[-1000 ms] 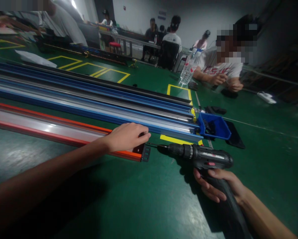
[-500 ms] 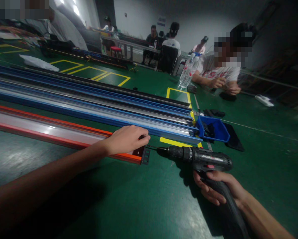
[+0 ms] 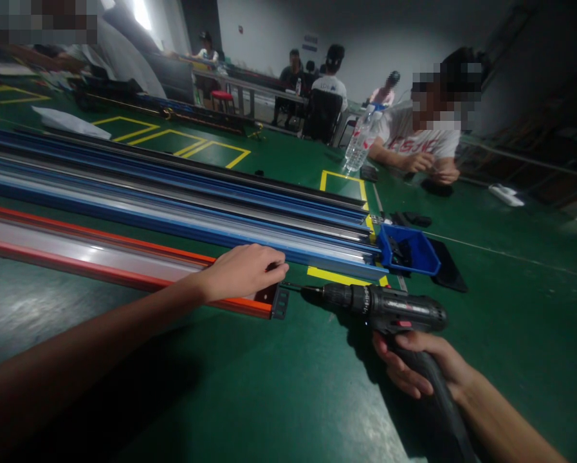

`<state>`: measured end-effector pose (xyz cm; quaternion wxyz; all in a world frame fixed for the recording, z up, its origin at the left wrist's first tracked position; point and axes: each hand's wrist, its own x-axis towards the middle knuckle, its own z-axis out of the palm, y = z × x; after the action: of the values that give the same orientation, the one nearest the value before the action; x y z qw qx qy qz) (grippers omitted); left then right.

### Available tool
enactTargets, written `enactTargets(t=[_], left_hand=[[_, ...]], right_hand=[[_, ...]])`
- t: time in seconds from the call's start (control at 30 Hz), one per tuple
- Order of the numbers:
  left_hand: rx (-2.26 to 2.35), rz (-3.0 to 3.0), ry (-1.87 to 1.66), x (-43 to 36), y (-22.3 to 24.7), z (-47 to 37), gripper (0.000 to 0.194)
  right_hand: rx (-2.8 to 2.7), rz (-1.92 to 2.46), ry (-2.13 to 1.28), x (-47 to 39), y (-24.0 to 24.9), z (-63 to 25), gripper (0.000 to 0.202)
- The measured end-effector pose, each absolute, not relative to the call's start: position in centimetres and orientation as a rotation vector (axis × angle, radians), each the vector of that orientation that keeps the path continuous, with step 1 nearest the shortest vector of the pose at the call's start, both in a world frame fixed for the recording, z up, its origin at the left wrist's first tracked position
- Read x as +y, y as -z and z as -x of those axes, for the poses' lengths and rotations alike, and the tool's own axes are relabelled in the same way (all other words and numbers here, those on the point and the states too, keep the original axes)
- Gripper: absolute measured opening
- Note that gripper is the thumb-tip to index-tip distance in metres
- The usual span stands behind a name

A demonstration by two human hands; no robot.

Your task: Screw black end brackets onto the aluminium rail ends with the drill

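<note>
1 black cordless drill [image 3: 406,307], handle wrapped by the right hand's [image 3: 410,376] fingers, bit pointing at a black end cap [image 3: 280,303]. 1 orange rail [image 3: 100,249] on the green table [image 3: 249,392], capped end beneath the left hand [image 3: 242,271]; whether those fingertips pinch anything, cannot tell. 1 blue bin [image 3: 428,256], beyond.

Honestly can't tell if the drill bit [image 3: 303,287] is touching anything, tip's too tiny and dark, plus the left hand [image 3: 244,273] covers a chunk of the orange rail [image 3: 100,251]. Rail and drill [image 3: 401,307] both run out of frame, and what's in the co-worker's hands [image 3: 418,162] by the far edge of the table [image 3: 269,386] is too blurry.
</note>
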<state>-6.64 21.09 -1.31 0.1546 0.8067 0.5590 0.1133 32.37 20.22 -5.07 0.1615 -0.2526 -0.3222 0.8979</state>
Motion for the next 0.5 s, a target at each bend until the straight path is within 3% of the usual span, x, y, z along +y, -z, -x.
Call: enactTargets(t=[0.5], left_hand=[[1.626,-2.301,-0.305,21.1,1.39,6.61,0.04]], right_hand=[[-0.886,0.701,-2.587,20.2,4.96,-32.38,0.028]])
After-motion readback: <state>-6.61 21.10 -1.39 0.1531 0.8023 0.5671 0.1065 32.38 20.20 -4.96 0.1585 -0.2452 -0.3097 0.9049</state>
